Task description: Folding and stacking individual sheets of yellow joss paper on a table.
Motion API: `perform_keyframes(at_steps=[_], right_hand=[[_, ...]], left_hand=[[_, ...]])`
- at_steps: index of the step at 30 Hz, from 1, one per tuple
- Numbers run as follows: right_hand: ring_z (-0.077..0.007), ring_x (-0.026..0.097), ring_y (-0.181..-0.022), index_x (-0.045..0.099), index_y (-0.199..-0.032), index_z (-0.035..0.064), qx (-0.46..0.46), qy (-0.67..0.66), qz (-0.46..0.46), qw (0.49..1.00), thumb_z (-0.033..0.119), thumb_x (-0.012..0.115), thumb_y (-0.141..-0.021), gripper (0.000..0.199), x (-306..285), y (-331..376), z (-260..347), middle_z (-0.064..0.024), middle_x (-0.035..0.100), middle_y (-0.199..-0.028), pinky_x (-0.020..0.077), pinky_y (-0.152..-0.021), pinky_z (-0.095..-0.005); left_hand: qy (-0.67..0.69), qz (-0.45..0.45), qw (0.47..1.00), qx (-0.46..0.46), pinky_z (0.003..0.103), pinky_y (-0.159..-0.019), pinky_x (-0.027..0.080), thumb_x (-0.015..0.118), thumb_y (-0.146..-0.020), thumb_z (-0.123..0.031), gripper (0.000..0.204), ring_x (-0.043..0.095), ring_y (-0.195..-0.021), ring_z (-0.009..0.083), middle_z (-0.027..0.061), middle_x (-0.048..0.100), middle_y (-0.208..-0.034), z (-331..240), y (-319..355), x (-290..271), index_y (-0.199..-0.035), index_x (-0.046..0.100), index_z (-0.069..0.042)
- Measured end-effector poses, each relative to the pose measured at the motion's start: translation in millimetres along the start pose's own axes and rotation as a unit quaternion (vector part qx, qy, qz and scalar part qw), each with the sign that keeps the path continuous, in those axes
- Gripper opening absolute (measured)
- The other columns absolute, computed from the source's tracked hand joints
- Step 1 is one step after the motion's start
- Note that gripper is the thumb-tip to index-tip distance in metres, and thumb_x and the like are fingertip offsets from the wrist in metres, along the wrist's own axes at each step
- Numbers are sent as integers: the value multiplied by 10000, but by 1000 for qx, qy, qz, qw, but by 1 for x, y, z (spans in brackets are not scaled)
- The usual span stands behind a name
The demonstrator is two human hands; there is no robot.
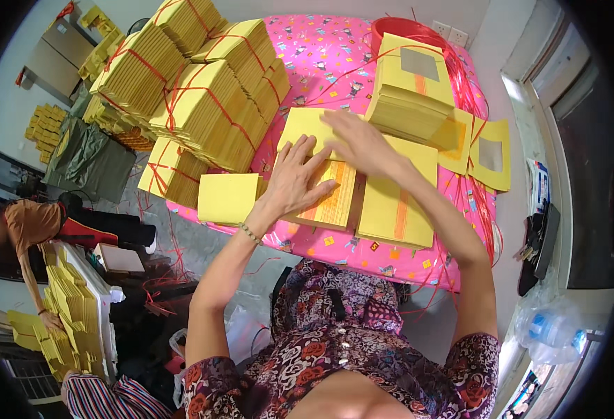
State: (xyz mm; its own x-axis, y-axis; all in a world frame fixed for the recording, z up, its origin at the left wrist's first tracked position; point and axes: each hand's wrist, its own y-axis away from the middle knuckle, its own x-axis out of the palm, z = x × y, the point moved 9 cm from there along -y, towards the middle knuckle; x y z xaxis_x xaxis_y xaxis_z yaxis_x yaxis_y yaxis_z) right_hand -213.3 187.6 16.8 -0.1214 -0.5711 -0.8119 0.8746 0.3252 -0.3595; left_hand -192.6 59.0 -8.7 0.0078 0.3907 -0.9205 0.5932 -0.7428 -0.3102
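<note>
My left hand lies with spread fingers on a stack of yellow paper with orange-marked sheets. Its fingertips touch the near part of a plain yellow sheet at the stack's far side. My right hand reaches across to that sheet, its fingers stretched out and partly overlapping, palm down. Just right of the orange-marked stack is another yellow paper stack with an orange stripe, partly beneath my right forearm. What lies directly under both palms is hidden.
Tied yellow paper bundles tower at the left, beside a small yellow stack. A taller stack, a red basin and loose red strips occupy the table's right. Another person handles paper at far left.
</note>
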Motion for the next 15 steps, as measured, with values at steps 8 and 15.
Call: perform_keyframes(at_steps=[8,15], right_hand=[[-308,143,-1520,196,-1568,52,-24,96,132,986,560,434,-993,803,34,72,23,-152,199,-1631,70,-1226,-548],[-303,86,-1531,176,-1577,70,-4,70,140,988,556,408,-1004,787,41,76,15,-141,147,-1647,50,-1228,-544]], left_hand=[[31,33,999,-2,536,-1192,215,542,-914,-596,738,288,-1448,418,252,356,-1525,4,5,5,-1486,442,-141],[23,71,997,-24,494,-1203,224,513,-919,-648,820,208,-1482,422,241,247,-1591,35,12,1,-1548,330,-156]])
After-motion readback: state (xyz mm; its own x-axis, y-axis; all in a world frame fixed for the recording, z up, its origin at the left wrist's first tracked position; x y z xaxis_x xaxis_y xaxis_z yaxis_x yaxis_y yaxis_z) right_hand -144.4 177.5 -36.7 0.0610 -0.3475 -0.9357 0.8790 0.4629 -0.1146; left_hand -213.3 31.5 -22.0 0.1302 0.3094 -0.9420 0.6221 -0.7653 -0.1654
